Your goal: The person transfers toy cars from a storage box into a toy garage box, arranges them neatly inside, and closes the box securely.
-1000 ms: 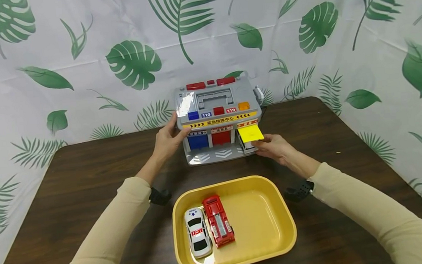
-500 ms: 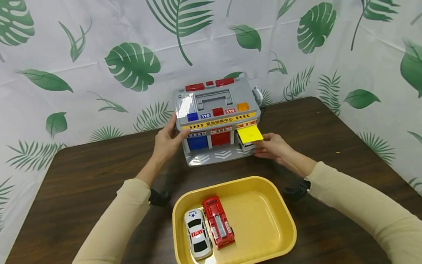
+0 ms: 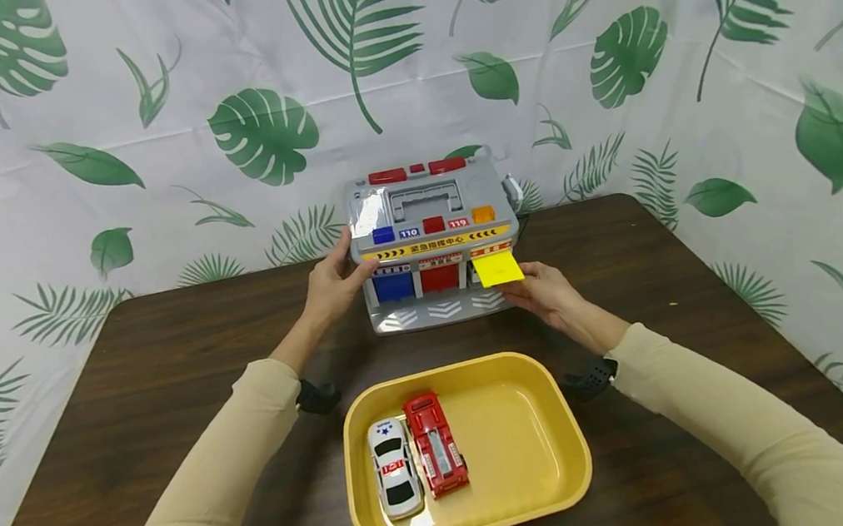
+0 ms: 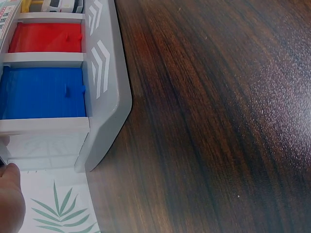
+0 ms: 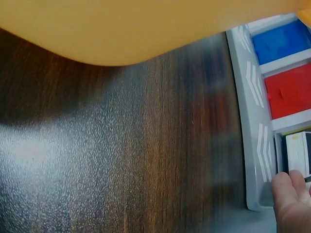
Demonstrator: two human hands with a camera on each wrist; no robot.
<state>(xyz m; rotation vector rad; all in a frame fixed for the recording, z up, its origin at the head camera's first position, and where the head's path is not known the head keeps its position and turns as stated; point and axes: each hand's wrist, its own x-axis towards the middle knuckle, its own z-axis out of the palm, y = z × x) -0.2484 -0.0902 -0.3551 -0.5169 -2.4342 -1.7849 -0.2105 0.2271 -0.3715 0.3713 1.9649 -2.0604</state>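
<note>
Left hand (image 3: 329, 289) grips the garage (image 3: 431, 245); right hand (image 3: 547, 292), fingers outstretched, seemingly pushes the white car (image 5: 295, 151) inside; next, probably lower the yellow flap (image 3: 498, 270).

White car (image 5: 297, 150): slid deeper into garage's (image 3: 426, 250) right bay, mostly hidden from above by yellow flap (image 3: 499, 269) | chevrons (image 3: 488, 300) there: bared where its end jutted a second ago | right hand (image 3: 547, 294): edged inward after it

A grey plastic toy station (image 3: 433, 243) stands mid-frame; a white toy vehicle (image 5: 296, 153) sits inside its right-hand bay.
</note>
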